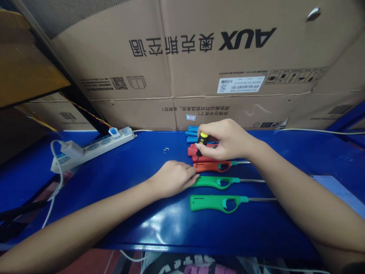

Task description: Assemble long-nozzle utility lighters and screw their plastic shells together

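Evidently, the right hand (228,137) clamps a black-and-yellow screwdriver (202,140) at an orange plastic lighter (211,166) on the blue table (128,217); the left hand (172,179), its grip unclear, could get jabbed if the tip tilts.

Apparent small workshop station, blue metal worktop (168,213), printed cardboard (182,76) behind, power strip (94,147), row of lighters (213,204), screwdriver (202,143) present.

A glossy blue tabletop (142,152) reflects white light before upright brown cardboard (188,68) with 1 upside-down AUX logo (246,39); red floor (104,258) shows below the tabletop's near edge
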A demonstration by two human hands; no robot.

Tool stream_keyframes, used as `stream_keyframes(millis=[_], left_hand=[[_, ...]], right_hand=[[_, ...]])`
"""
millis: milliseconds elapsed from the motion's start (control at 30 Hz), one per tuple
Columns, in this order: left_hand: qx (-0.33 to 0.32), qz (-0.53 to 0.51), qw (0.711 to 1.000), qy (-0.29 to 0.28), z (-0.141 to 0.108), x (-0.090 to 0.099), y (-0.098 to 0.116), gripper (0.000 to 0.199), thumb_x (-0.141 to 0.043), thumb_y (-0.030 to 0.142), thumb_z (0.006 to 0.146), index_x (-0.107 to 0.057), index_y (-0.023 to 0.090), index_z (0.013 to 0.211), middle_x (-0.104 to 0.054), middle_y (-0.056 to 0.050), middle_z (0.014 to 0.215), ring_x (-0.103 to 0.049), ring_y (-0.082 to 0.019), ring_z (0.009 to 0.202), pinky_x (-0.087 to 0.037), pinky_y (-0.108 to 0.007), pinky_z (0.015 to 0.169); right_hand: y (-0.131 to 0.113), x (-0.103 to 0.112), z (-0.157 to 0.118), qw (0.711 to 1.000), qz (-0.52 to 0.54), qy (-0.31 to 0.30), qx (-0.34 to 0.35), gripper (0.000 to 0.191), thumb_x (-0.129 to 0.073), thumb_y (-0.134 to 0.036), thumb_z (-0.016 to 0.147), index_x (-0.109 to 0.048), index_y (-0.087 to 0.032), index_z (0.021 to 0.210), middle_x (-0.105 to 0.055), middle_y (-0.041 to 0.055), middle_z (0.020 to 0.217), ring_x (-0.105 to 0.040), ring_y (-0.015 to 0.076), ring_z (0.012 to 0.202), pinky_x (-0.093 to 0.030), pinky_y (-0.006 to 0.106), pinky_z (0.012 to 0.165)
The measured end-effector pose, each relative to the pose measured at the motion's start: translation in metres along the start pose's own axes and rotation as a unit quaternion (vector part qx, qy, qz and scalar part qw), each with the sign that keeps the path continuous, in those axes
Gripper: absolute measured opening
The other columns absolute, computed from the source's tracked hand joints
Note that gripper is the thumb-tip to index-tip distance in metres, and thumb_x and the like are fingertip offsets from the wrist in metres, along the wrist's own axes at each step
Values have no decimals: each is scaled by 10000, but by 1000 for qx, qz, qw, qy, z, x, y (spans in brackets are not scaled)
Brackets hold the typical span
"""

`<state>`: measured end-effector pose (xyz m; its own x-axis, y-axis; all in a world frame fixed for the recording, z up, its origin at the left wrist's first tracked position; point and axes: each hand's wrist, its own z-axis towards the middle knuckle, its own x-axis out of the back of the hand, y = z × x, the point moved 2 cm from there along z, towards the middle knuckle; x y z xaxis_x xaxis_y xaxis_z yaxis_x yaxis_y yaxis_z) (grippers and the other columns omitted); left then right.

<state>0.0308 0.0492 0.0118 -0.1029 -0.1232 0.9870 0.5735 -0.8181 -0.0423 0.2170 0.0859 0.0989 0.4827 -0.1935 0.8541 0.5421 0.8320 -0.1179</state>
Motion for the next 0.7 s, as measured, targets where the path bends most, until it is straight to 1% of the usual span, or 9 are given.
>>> stream_keyframes(millis=[67, 167, 300, 400, 500, 600, 700], left_hand=[[8, -11, 1000, -8, 1, 1, 0, 309, -471, 302, 1030, -611, 179, 784, -712, -8, 750, -685, -167, 658, -415, -281, 575], [-2, -5, 1000, -13, 1, 2, 1, 289, -485, 321, 1028, -616, 179, 813, -711, -13, 766, -683, -170, 668, -414, -277, 574], [-33, 42, 998, 15, 0, 1, 3, 294, -438, 360, 1052, -612, 178, 899, -699, -25, 795, -677, -181, 683, -433, -290, 594], [-62, 72, 995, 38, -2, -2, 4, 312, -428, 346, 1058, -602, 174, 865, -679, -24, 751, -661, -181, 650, -428, -294, 581], [-69, 78, 993, 50, -2, -6, 4, 352, -430, 354, 1059, -601, 168, 814, -666, -27, 701, -652, -186, 620, -422, -298, 564], [-43, 44, 997, 47, -1, -7, 4, 412, -400, 386, 1070, -618, 168, 797, -686, -39, 702, -659, -178, 632, -423, -284, 576], [15, -22, 999, 47, 1, -1, 2, 409, -379, 389, 1075, -642, 182, 839, -713, -33, 739, -664, -166, 657, -394, -259, 578]], right_hand=[[0, 0, 0, 1000, -2, 1, 2, 197, -587, -371, 851, -604, -184, 788, -620, -9, 662, -503, 125, 565, -267, 271, 555], [-1, 1, 0, 1000, -3, 1, 3, 194, -584, -365, 852, -601, -186, 780, -615, -8, 657, -505, 127, 566, -267, 271, 555], [-1, 1, 0, 1000, -2, 2, 7, 187, -583, -364, 851, -605, -190, 788, -622, -9, 656, -500, 126, 561, -266, 270, 553], [-1, 0, 1, 1000, -2, 2, 9, 197, -579, -372, 854, -601, -190, 784, -622, -8, 655, -493, 126, 556, -262, 271, 550], [-1, 0, 1, 1000, -6, -1, 4, 199, -578, -372, 855, -591, -189, 776, -613, -9, 651, -486, 125, 553, -257, 272, 547], [-1, 0, 0, 1000, -9, 0, 4, 194, -577, -371, 855, -589, -193, 778, -605, -14, 641, -482, 125, 547, -253, 272, 547], [-1, 0, 0, 1000, -6, 3, 9, 189, -579, -367, 854, -596, -193, 781, -609, -12, 645, -488, 126, 553, -255, 272, 549]])
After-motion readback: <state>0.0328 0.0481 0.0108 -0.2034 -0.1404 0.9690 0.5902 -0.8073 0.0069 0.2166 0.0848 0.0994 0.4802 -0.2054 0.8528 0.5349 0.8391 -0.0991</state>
